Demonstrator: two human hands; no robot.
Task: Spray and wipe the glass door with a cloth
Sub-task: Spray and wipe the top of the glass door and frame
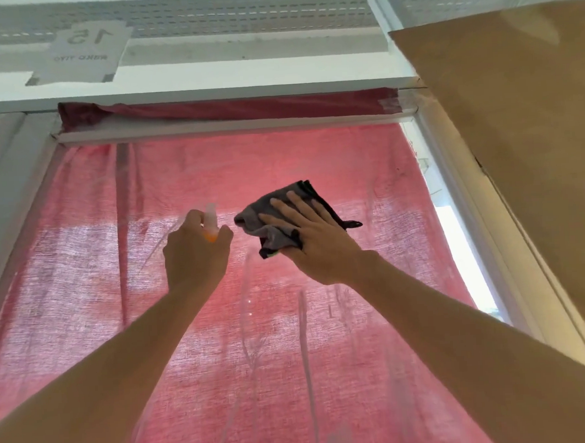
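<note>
Behind the glass door [374, 318] hangs a red curtain [100, 265]; brown paper [517, 141] at right | my left hand [196, 257] grips a spray bottle [211, 222], fingers curled | my right hand [314, 240], fingers spread, presses the grey cloth [277, 208] flat on the glass

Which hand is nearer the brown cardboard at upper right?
Right. The right hand, pressing the cloth on the glass, sits closer to the cardboard; the left hand, gripping the spray bottle, is farther left.
</note>
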